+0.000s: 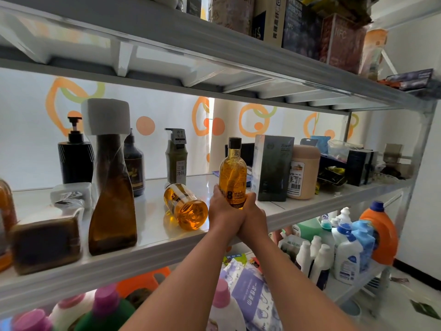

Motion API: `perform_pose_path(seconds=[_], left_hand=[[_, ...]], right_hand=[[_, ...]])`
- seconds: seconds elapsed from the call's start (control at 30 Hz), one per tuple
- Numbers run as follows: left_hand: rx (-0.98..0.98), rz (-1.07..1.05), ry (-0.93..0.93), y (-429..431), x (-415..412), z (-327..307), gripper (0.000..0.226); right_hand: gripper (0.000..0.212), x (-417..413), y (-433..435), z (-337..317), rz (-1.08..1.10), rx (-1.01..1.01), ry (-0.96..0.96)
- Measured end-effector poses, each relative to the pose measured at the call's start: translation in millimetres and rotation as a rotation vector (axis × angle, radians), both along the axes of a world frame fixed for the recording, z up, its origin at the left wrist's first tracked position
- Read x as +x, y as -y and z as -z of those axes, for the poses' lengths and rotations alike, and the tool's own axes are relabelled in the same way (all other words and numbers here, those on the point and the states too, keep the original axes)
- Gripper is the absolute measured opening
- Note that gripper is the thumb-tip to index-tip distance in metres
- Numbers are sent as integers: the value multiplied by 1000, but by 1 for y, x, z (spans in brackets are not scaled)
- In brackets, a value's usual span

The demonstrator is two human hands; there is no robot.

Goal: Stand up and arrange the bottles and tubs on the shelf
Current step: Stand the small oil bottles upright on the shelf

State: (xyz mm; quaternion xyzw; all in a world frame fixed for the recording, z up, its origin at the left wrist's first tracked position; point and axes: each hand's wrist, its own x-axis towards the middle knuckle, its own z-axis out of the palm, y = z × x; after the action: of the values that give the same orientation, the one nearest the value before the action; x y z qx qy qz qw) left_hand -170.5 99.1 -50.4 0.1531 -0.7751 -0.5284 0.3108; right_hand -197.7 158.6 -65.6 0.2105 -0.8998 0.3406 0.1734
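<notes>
An amber shampoo bottle (233, 170) with a black cap stands upright at the front edge of the white shelf (152, 242). My left hand (220, 211) and my right hand (253, 216) wrap its lower part from both sides. A second amber bottle (185, 205) lies on its side just left of my hands, its base facing me. Further left stand a tall brown bottle (112, 194) with a white cap, a black pump bottle (76, 158), a dark bottle (134, 168) and a green pump bottle (176, 161). A beige tub (303, 173) stands to the right.
A dark box (272, 168) stands right of the held bottle, with packets and boxes beyond it. A brown block-shaped container (45, 244) sits at the front left. The shelf above carries boxes; the one below holds detergent bottles (346, 249) and an orange jug (381, 232).
</notes>
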Motion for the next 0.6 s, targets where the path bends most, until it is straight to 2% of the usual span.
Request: perform_pose_path(seconds=[0.2,0.6], left_hand=[[-33,-38,-3,0,-3,1,73],[-82,-38,50,1,-1,0,82]], right_hand=[[59,-3,-2,2,-24,22,-12],[55,-3,-1,0,-34,72,42]])
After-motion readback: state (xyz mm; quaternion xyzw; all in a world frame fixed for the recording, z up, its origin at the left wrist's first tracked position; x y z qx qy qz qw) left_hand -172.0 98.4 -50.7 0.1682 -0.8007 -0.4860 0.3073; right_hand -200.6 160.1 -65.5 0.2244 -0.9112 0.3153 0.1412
